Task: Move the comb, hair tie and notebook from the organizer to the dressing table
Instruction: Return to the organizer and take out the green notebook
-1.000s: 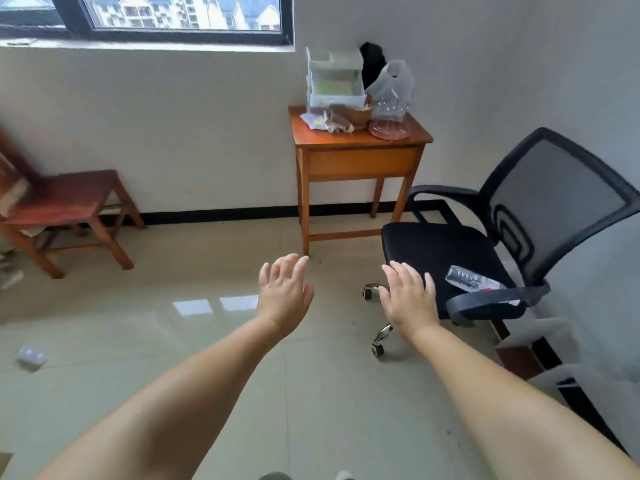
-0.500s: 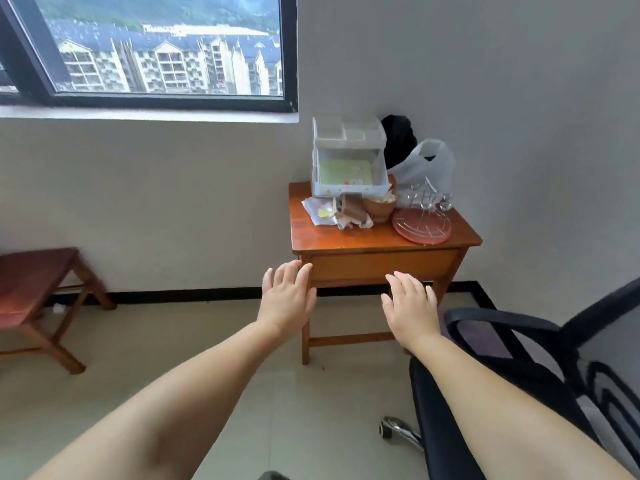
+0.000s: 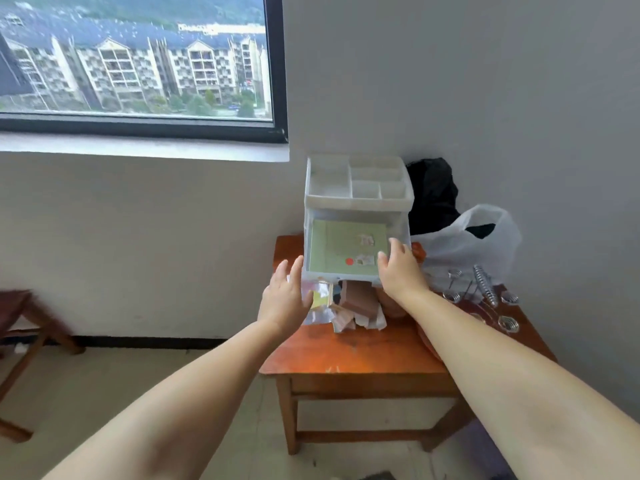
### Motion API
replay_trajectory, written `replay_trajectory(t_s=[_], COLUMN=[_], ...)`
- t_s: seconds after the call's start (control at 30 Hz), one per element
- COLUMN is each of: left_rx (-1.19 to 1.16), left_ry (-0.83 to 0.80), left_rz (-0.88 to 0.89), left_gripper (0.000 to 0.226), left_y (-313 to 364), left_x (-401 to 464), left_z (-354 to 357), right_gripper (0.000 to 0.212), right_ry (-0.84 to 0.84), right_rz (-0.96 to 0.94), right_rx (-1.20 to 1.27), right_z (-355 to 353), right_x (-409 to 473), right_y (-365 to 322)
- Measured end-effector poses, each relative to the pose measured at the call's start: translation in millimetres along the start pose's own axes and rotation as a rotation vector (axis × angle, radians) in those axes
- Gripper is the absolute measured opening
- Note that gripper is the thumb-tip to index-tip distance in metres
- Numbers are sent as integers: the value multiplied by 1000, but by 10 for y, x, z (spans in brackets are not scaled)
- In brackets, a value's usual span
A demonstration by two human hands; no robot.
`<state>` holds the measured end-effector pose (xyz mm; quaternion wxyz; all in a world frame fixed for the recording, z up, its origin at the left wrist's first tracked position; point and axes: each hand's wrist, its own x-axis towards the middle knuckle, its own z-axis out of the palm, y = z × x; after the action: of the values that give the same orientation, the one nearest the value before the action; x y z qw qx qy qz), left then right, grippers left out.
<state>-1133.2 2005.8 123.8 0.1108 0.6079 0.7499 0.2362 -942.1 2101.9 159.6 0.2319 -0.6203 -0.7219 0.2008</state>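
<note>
The white organizer stood at the back of the wooden dressing table, and the green notebook lay flat in its open lower shelf. The left hand hovered just beside the organizer's front-left corner, fingers spread and empty; the right hand reached the shelf's front-right edge, fingers loose over the notebook's corner — holding nothing. Neither comb nor hair tie could be made out; the top compartments looked bare. The likely trouble: pulling the notebook one-handed might drag the light organizer forward onto the pile of papers in front of it, or nudge the plastic bag to its right.
</note>
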Motion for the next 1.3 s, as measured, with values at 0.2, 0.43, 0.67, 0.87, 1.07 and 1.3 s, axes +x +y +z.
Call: replay_trajectory(t_s=[0.2,0.43,0.67,0.87,1.07,1.3], left_rx=[-197,-180,-283,-381,-391,-297], left_ry=[-2,60,81,147,104,115], left_rz=[-49,9,66,33,-54,-215], left_gripper=[71,56,36,29,30,30], left_y=[-36,-167,-192,-106,32,53], left_x=[469,558,623,851,1269,1724], left_z=[124,179,146,-23,-88,-68], right_gripper=[48,35,12,37,39,32], right_ry=[-119,-145,-217,-626,-639,-587], right_rz=[450,429,186,185,195,222], right_rx=[143,660,1053,1130,998,1100], right_z=[205,179,-515,-792,-501,-353], right_x=[753,847,680,301,475,1086], right_y=[-103,-86,-5,513,413,353])
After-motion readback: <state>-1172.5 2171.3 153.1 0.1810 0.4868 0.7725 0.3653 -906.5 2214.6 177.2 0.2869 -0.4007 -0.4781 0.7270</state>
